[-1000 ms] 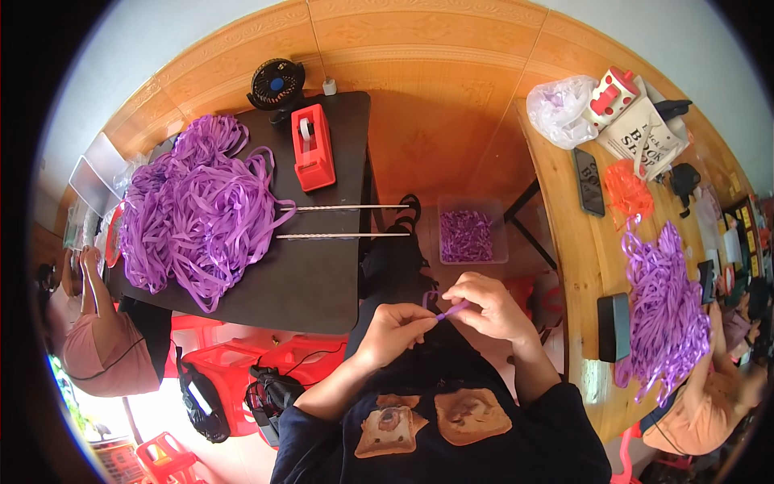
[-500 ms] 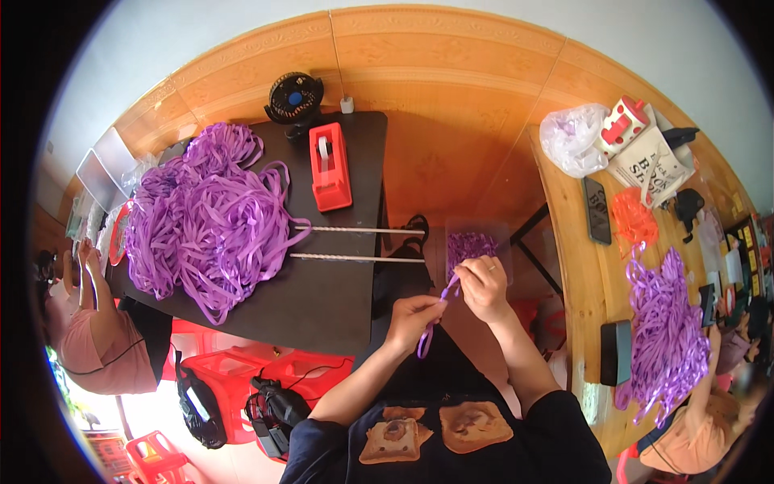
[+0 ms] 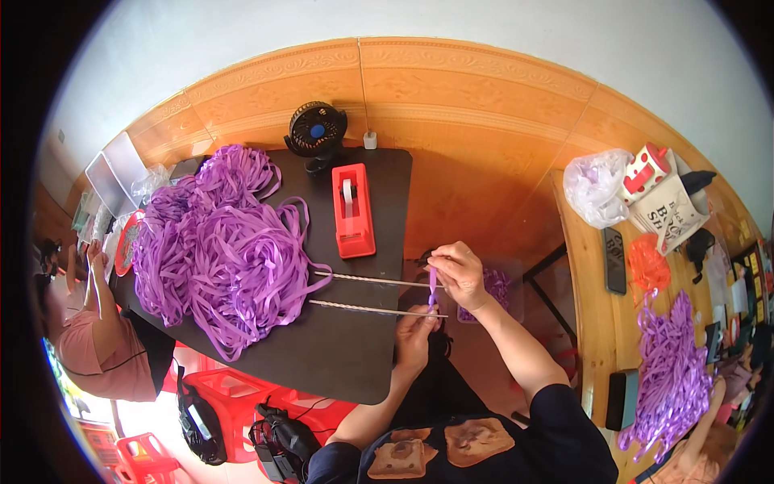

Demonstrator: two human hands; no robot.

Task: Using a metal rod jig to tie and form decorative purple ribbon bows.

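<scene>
In the head view, the person's right hand pinches the upper end of one purple ribbon and the left hand its lower end, beside two thin, twisted rods overhanging the black table. Left fingertips are hard to make out; ribbon-to-rod contact cannot be told. Two glossy, tangled heaps, one large heap and one paler heap, lie apart. The right arm partly hides one clear bin.

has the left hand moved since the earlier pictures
Yes: judged against the black table, the left hand has moved forward, closer to the rods.
</scene>
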